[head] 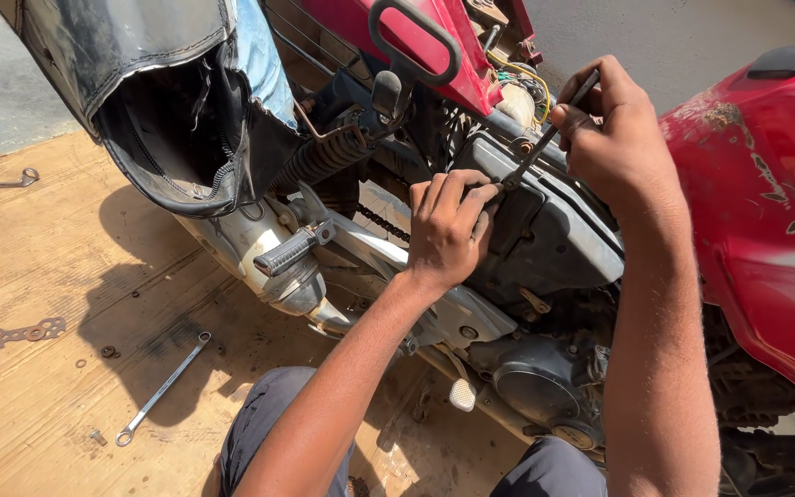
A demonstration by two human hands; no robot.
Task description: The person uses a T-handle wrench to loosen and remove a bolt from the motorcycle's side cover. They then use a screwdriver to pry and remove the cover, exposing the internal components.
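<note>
A red motorcycle [766, 202] stands in front of me with its seat [131, 55] tipped up. My right hand [614, 129] grips the handle of a thin metal tool [545, 138] that slants down to the grey side box [554, 230]. My left hand [448, 225] rests on that box with its fingers curled at the tool's tip. The tip itself is hidden behind my fingers.
A long spanner [160, 388] lies on the wooden floor [39, 258] at the left, with small nuts [108, 352] and a perforated metal strip [16, 334] nearby. Another wrench [2, 179] lies far left. The footpeg [292, 250] and exhaust jut toward me.
</note>
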